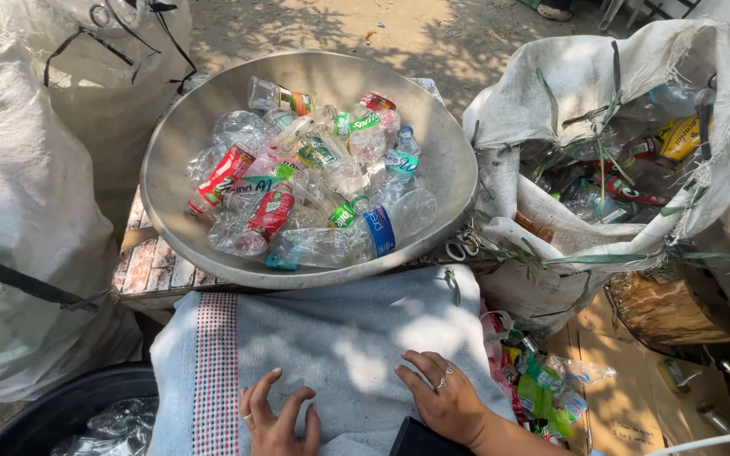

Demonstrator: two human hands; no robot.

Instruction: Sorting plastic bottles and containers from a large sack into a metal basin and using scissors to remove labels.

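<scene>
Both hands' grip slack, left hand, right hand, flat on grey towel

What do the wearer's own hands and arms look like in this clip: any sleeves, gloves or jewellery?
Both hands are bare, with no gloves. The left hand wears one thin ring on a finger. The right hand wears silver-coloured rings on two neighbouring fingers. The right forearm shows no sleeve; the left forearm is out of frame.

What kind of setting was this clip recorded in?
Probably an outdoor bottle-sorting spot for recycling: a wide grey metal basin heaped with crushed clear plastic bottles, a white woven sack holding more, and bare dirt ground.
</scene>
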